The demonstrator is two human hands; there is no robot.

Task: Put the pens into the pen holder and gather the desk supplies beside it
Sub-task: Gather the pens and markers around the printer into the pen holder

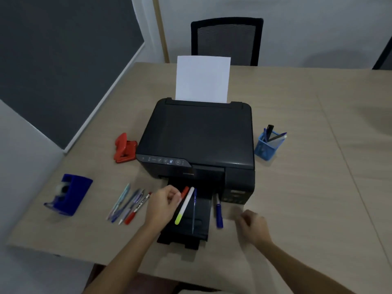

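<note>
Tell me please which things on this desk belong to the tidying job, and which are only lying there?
Job: pens in left hand, blue pen, pens on desk, pen holder, tape dispenser, hole punch.

Not part: printer, paper, chair.

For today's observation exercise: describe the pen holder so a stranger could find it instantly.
Start at the black printer in the middle of the desk. On its right stands the pen holder, apart from it: a small blue mesh cup, the only upright container, pens already poking out.
</note>
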